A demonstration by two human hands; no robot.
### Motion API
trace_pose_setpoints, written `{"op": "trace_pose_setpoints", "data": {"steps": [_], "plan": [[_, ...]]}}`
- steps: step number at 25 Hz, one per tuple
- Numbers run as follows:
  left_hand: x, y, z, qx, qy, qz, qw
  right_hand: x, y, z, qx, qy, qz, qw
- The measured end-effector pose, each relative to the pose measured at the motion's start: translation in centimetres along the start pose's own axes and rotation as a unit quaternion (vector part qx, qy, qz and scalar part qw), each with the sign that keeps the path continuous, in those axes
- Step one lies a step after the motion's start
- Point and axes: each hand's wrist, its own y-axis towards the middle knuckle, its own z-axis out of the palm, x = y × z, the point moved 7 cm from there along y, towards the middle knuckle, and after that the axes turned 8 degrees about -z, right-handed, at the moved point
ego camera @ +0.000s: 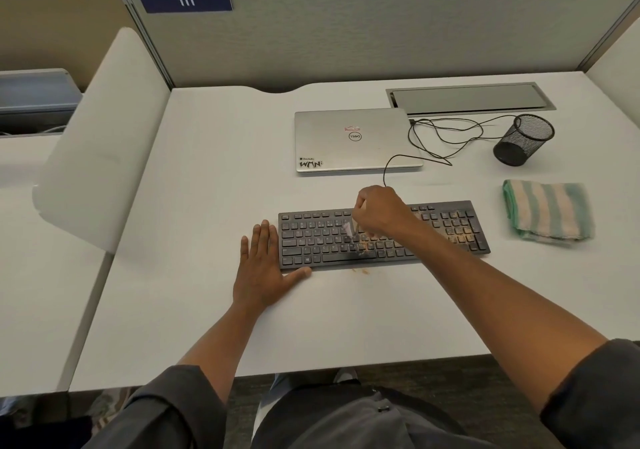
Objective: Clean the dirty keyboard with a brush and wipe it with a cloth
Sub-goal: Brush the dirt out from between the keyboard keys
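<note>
Your right hand (379, 211) hovers over mid keyboard (382, 232), fingers curled tight on a brush (349, 229) that's blurred, bristles pointing down-left onto the centre keys. Keyboard long axis runs left-right across the desk (214, 178), slightly tilted. Crumbs (460, 228) sit thick on the right end by the numpad, behind your wrist, plus a few near the spacebar. So the dirt lies right of the brush; sweep needs to go that way. Left hand (263, 268) flat on desk, fingers straight, thumb touching keyboard's near-left corner, bracing. Cloth (547, 211) folded just right of keyboard, nearer your right hand
</note>
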Motion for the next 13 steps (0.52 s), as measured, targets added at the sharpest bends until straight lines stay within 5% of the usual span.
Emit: {"op": "trace_pose_setpoints", "data": {"steps": [3,13], "plan": [[0.05,-0.10,0.01,0.001,0.002,0.000,1.000,-0.13,0.10,0.44,0.050,-0.009,0.019,0.999],[0.04,-0.17,-0.12,-0.006,-0.008,0.004,1.000,0.12,-0.72,0.26,0.029,0.081,0.030,0.996]]}}
